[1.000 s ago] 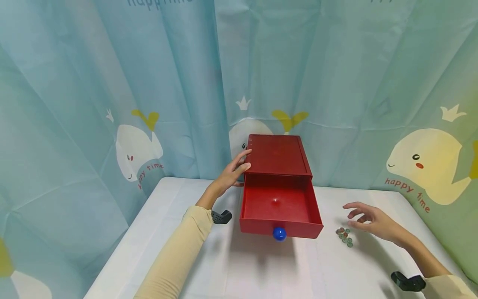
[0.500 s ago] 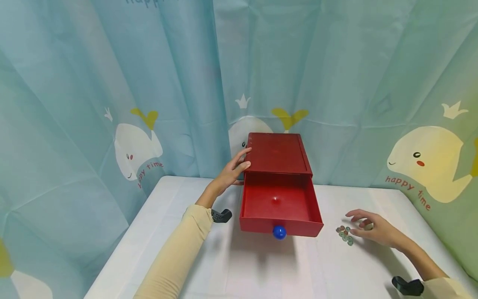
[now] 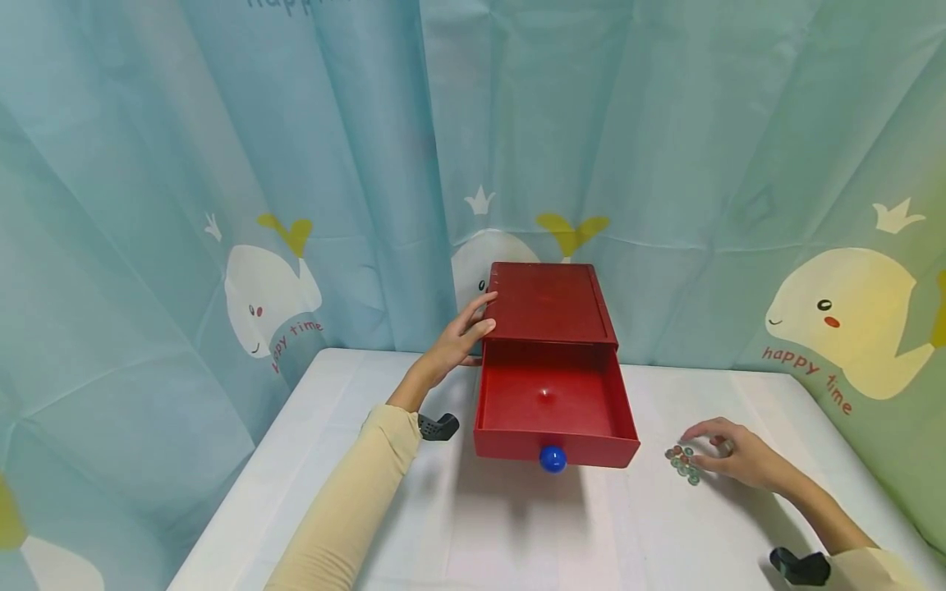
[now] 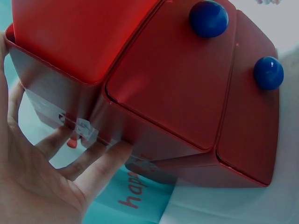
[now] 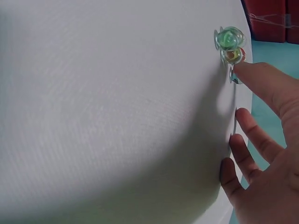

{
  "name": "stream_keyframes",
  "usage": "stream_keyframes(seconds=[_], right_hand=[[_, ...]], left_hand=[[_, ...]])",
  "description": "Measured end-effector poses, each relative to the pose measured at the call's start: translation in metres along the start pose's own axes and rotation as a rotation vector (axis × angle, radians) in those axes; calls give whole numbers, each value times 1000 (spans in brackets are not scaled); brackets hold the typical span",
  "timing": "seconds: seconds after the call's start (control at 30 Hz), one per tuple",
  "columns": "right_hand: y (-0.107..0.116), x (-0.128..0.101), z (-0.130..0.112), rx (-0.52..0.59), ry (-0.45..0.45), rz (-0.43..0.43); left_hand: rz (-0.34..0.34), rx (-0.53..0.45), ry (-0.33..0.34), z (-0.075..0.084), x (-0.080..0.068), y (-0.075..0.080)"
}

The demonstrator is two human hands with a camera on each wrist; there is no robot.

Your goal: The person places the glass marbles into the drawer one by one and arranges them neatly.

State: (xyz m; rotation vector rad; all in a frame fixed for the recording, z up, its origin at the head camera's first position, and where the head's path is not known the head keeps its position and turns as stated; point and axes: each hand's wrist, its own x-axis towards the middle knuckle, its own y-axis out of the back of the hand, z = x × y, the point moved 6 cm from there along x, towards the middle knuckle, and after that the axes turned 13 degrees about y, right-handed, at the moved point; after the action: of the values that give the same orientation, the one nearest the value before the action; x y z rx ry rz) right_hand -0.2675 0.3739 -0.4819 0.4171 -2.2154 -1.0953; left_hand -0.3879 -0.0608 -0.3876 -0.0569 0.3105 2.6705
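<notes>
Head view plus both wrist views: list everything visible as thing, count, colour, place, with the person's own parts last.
Drawer box: one, red, back middle of the table, against the curtain.
Drawer: one, red, pulled open toward the person, nothing visible inside.
Knobs: blue; one on the open drawer front; the left wrist view shows two.
Glass beads: a small cluster, greenish and reddish, on the table right of the drawer; exact count unclear.
Table: one, white cover.
Curtain: light blue and green, whale print, behind and beside the table.
Left hand: fingers straight, resting on the box's left side.
Right hand: on the table, fingertips at the beads; whether it pinches one is unclear.
</notes>
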Motion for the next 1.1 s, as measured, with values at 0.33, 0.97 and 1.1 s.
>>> stream_keyframes(seconds=[0.33, 0.97, 1.1], right_hand=[[-5, -1, 6, -22, -31, 0], [-5, -2, 5, -39, -74, -23], [-5, -2, 5, -40, -71, -20]], left_hand=[[7, -1, 4, -1, 1, 0], [15, -2, 7, -1, -1, -1], [17, 6, 9, -1, -1, -1]])
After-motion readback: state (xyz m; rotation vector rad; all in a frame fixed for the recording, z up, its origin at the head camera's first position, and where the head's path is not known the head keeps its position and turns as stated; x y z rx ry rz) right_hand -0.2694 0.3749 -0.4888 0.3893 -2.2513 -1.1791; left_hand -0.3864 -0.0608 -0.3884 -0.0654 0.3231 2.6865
